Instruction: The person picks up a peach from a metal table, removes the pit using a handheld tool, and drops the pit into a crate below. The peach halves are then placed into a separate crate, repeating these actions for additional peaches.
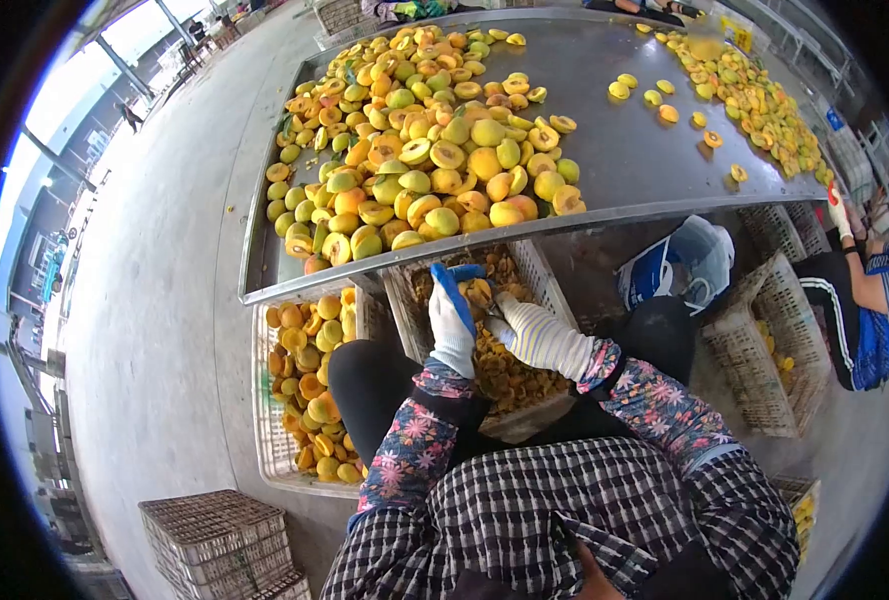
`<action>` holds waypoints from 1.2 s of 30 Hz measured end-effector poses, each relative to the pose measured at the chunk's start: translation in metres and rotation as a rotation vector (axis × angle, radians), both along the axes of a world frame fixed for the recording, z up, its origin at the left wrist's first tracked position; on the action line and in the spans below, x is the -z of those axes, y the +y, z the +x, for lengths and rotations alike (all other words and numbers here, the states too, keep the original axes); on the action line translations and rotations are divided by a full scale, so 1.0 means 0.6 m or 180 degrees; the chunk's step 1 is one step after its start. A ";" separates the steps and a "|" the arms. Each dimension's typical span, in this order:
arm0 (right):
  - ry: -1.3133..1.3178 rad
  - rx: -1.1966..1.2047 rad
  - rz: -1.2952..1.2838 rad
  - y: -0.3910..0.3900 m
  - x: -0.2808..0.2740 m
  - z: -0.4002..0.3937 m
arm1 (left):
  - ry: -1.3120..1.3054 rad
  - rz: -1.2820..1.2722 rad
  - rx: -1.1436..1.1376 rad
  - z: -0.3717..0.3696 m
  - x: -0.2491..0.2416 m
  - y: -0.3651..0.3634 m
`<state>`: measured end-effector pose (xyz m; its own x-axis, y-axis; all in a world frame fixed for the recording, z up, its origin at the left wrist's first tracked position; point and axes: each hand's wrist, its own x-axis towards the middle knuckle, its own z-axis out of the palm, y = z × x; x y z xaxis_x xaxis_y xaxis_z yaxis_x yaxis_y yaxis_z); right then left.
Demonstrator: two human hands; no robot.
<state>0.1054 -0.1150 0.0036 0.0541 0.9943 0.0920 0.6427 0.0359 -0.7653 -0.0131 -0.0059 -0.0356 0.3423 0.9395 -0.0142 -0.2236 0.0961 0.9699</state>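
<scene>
My left hand, in a white glove with blue fingers, is closed around a yellow peach half in front of my knees. Close against the fruit from the right is my right hand, in a white striped glove, its fingers bent together. Whatever those right fingers grip is too small and hidden to name. Below both hands stands a crate with many brownish-yellow peach scraps. Just beyond them, a metal table bears a large heap of halved yellow peaches.
At my left is a white crate of peach halves. A blue and white bucket stands right of my knee, near another crate. A second heap lies at the table's right, where a person sits. Stacked crates stand lower left.
</scene>
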 end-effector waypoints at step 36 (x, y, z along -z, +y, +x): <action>0.2330 -0.0244 -0.1559 -0.006 -0.016 0.000 | -0.0383 -0.0751 0.0327 0.000 -0.054 -0.013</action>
<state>0.1057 -0.1185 0.0133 -0.1359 0.9163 -0.3768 -0.0053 -0.3810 -0.9246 -0.0131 -0.0135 -0.0033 0.4481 0.8753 -0.1818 -0.3131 0.3442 0.8852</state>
